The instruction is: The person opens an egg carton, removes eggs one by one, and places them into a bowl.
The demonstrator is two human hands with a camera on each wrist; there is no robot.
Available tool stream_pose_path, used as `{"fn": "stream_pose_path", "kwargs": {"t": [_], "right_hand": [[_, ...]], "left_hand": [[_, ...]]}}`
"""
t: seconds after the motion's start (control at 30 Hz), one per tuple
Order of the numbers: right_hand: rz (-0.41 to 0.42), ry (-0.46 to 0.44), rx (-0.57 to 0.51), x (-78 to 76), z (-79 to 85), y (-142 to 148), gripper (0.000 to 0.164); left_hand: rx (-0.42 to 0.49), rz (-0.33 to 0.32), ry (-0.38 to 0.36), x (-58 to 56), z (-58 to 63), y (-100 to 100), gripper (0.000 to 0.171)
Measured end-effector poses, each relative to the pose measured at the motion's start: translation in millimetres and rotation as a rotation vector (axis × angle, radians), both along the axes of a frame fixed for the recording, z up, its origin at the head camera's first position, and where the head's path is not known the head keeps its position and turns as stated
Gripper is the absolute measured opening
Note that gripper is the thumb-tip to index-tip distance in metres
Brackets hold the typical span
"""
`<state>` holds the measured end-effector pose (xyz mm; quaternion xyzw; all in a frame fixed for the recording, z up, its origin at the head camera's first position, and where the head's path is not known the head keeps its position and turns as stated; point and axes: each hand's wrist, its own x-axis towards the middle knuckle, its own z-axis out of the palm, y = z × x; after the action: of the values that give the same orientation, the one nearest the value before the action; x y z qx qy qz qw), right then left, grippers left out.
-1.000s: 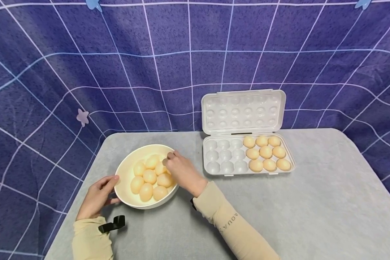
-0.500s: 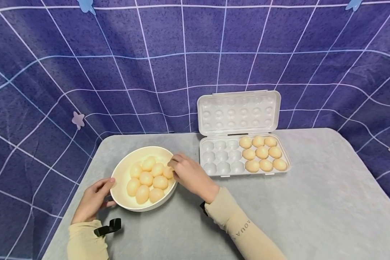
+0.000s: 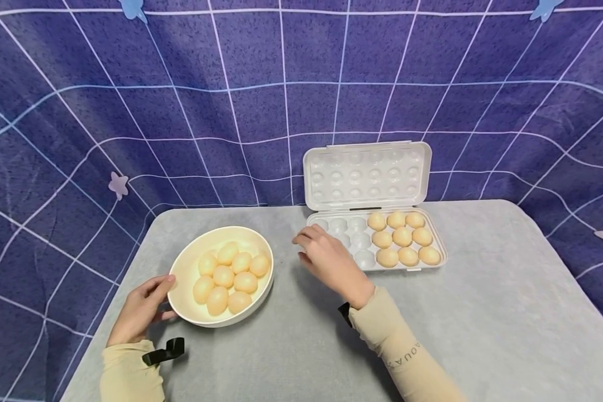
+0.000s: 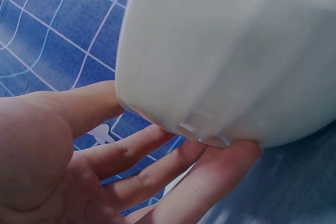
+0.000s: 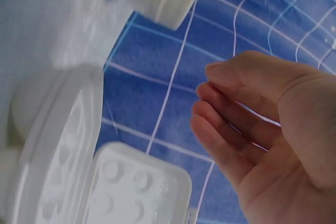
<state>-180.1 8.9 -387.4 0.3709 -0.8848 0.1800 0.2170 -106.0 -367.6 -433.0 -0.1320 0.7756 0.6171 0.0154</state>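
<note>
A cream bowl (image 3: pixel 181 268) on the left of the table holds several pale yellow eggs (image 3: pixel 223 276). My left hand (image 3: pixel 140 307) grips the bowl's left side, thumb at the rim; the left wrist view shows fingers (image 4: pixel 226 177) against its lower outside. My right hand (image 3: pixel 329 262) is in the air between bowl and egg carton, over the carton's front left corner and hiding some of its hollows. In the right wrist view that hand (image 5: pixel 257 124) holds nothing, its fingers loosely bent. The white egg carton (image 3: pixel 364 260) has browner eggs (image 3: pixel 402 237) filling its right half; the left hollows that show hold none.
The carton's lid (image 3: pixel 367 174) stands raised at the back, near the blue gridded cloth (image 3: pixel 231 111) hanging behind the table. Grey tabletop (image 3: pixel 497 296) extends to the right and in front. A black band (image 3: pixel 166 352) sits at the left wrist.
My right hand has left the eggs at the bowl's right side and moved right, to the carton's left end. The left hand keeps its hold on the bowl. The camera view has shifted slightly.
</note>
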Motion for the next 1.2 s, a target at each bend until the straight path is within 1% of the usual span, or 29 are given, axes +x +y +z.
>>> {"fn": "stream_pose_path", "kwargs": {"t": [0.03,0.07,0.17,0.23,0.3,0.37,0.47,0.6,0.7,0.8,0.87,0.97,1.1,1.2], "right_hand": [[-0.006,-0.008,-0.01,-0.6,-0.1,4.3,0.022],[-0.013,-0.016,-0.019,-1.5,-0.4,9.0,0.022],[-0.053,-0.054,-0.041,-6.2,-1.8,23.6,0.024],[-0.086,-0.081,-0.039,-10.2,-2.8,32.9,0.025],[-0.118,-0.101,-0.031,-14.7,-4.2,40.9,0.026],[-0.133,-0.116,-0.032,-17.7,-4.8,47.7,0.026],[-0.148,-0.129,-0.035,-20.4,-5.7,56.1,0.027],[-0.174,-0.158,-0.036,-22.1,-6.4,66.1,0.029],[-0.209,-0.187,-0.037,-23.6,-6.3,75.3,0.032],[-0.241,-0.197,-0.041,-24.9,-5.6,85.6,0.033],[-0.253,-0.203,-0.046,-25.5,-5.6,91.8,0.034],[-0.267,-0.221,-0.055,-26.3,-5.8,99.5,0.034],[-0.301,-0.278,-0.049,-27.3,-5.2,107.2,0.033],[-0.331,-0.319,-0.047,-27.7,-5.4,112.6,0.033]], "left_hand": [[0.0,0.002,-0.002,-0.1,-0.4,-0.5,0.05],[-0.021,-0.002,-0.012,0.5,0.5,0.0,0.052],[-0.019,0.016,-0.015,1.8,2.7,1.4,0.055],[-0.05,0.003,-0.026,3.5,5.9,2.9,0.061],[-0.048,0.007,-0.026,4.2,7.4,3.0,0.063],[-0.044,0.008,-0.03,5.0,8.5,2.8,0.063],[-0.049,0.003,-0.042,4.4,7.0,1.4,0.063],[-0.042,0.008,-0.064,0.0,-0.2,-3.2,0.06],[-0.045,0.01,-0.053,-1.0,0.7,-1.3,0.061],[-0.063,-0.002,-0.028,1.6,7.2,4.5,0.064],[-0.063,-0.001,-0.026,2.0,8.4,5.8,0.063],[-0.054,0.001,-0.025,1.6,8.1,5.7,0.062],[-0.037,0.001,-0.027,0.9,7.1,4.3,0.061],[-0.041,-0.002,-0.025,1.1,6.7,3.7,0.061]]}}
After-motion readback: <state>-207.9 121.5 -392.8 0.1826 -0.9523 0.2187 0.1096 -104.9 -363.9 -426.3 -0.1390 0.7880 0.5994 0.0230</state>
